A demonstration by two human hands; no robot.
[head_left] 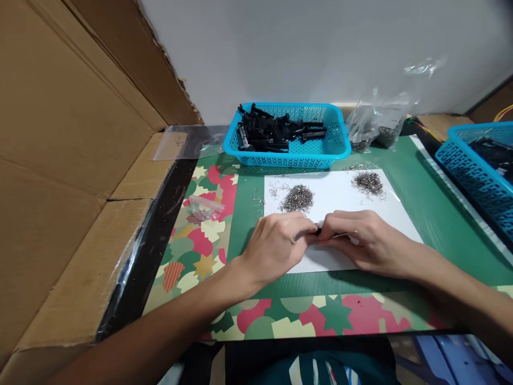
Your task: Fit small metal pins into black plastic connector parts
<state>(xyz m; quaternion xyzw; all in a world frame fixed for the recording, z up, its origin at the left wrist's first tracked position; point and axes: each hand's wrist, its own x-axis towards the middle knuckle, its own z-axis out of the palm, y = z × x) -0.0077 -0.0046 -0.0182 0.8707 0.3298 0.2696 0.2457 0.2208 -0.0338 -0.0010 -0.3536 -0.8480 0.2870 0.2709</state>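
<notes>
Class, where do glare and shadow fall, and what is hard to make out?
Head view: glare on the clear bags; head view: soft shadow below the right forearm; head view: dark piece between left hand and right hand, mostly covered.

On the counter (pixel 162 224), a sheet (pixel 332 190) carries a left pin pile (pixel 298 199) and a right pin pile (pixel 368 183); behind it sits a basket (pixel 292 159) of parts (pixel 272 131), bags (pixel 387 135) to its right, a second basket (pixel 473 174) farther right.

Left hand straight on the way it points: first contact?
Most likely the right hand: its fingers sit opposite the left hand, beside a small black part; the exact gap is unclear.
</notes>
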